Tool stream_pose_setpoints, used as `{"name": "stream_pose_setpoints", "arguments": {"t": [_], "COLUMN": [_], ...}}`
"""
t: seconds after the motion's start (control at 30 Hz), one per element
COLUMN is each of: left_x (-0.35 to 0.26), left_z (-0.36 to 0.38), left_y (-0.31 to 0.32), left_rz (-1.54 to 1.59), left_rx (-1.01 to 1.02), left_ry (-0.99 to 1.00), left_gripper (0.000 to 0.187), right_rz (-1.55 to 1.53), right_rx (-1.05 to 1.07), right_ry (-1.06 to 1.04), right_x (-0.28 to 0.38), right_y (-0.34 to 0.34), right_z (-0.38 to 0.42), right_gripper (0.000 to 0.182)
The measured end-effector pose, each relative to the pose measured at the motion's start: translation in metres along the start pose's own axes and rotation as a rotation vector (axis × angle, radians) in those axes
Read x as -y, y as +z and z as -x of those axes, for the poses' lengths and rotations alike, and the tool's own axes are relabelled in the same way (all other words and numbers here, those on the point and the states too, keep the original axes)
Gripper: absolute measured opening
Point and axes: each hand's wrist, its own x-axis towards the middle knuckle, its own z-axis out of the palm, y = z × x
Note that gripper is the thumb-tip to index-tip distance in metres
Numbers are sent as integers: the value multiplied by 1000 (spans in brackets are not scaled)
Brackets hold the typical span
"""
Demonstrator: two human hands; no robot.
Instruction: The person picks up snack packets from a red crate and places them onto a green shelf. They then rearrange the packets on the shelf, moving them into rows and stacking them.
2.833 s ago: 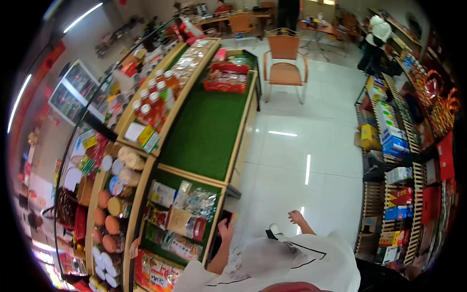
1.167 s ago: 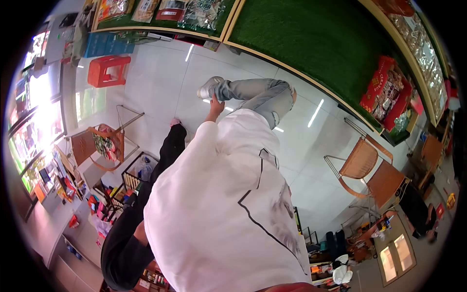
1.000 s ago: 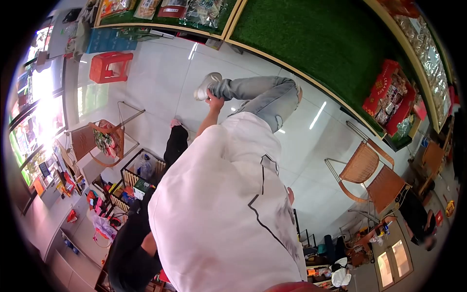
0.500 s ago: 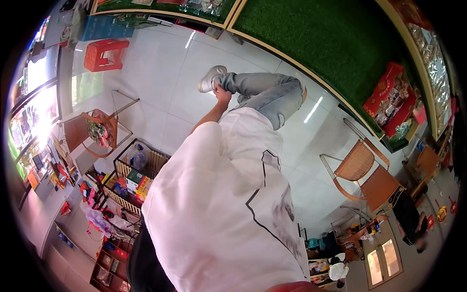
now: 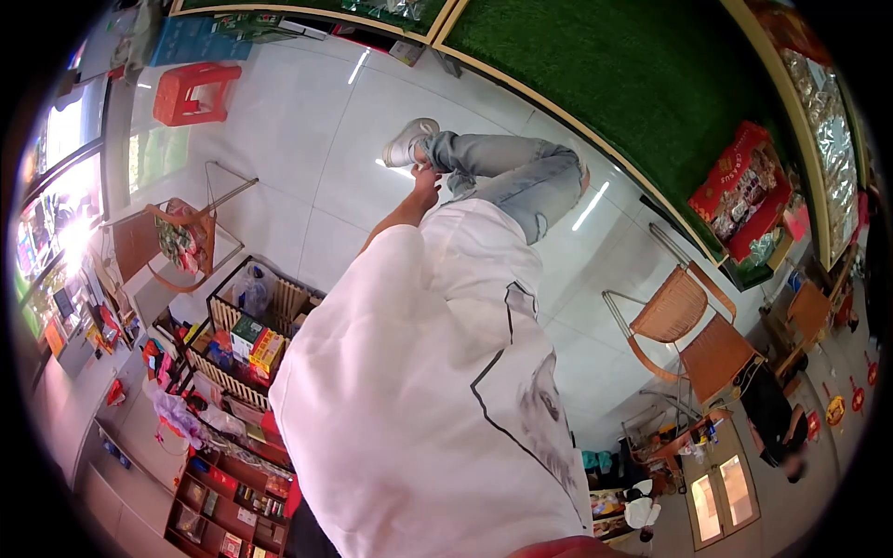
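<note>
My left hand is at the ankle of a bent leg in light blue jeans. Its bent fingers are closed at the jeans cuff, partly out of sight. Just beyond the cuff is a white shoe, with a strip of bare ankle between. A white shirt with black lines and a grey print fills the lower middle. My right hand does not show.
A green-topped display table carries a red box. A red stool and a bag-bearing chair stand left; a wicker chair stands right. Crates lie left. Two other people are at lower right.
The view has shifted slightly. My left hand stays at the ankle, but its fingers have turned and now reach further along the jeans cuff.
</note>
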Motion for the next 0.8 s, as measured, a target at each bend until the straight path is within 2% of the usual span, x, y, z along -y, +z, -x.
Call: {"name": "stream_pose_setpoints", "arguments": {"t": [0.47, 0.8], "left_x": [-8, -5], "left_z": [10, 5], "left_y": [-16, -5], "left_rz": [222, 316], "left_rx": [109, 130], "left_ry": [-172, -260], "left_gripper": [91, 90], "right_rz": [24, 43], "right_rx": [5, 15], "right_ry": [23, 34], "right_x": [16, 28], "right_y": [-15, -25], "right_z": [-5, -11], "right_gripper": [46, 46]}}
